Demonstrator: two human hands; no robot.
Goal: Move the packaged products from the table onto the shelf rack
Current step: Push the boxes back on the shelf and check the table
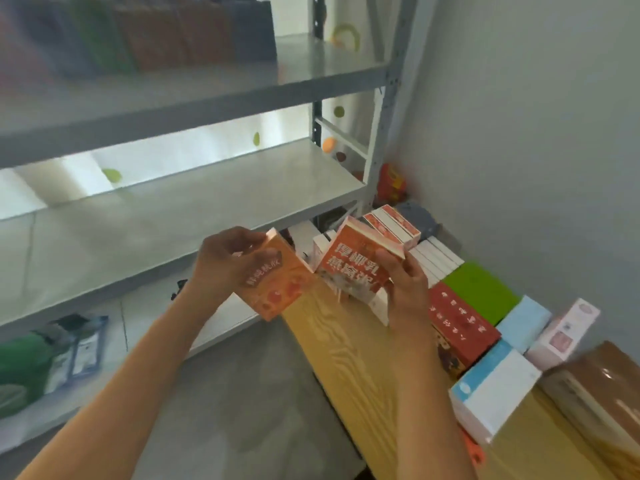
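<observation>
My left hand (221,261) grips an orange box (277,285) in the air, just in front of the middle board of the grey shelf rack (194,216). My right hand (405,289) holds a red-orange box with white lettering (353,265) above the left end of the wooden table (346,344). The two boxes nearly touch at their near corners. More packaged products lie on the table: a dark red box (457,320), a green box (481,292), light blue boxes (523,320) and a white box (491,393).
The rack's upper board (311,77) carries a blurred row of upright packages (138,39) at its left. Bagged goods (52,358) sit on the lowest board. A grey wall (536,133) runs close behind the table. A brown wrapped box (602,393) lies at the table's right.
</observation>
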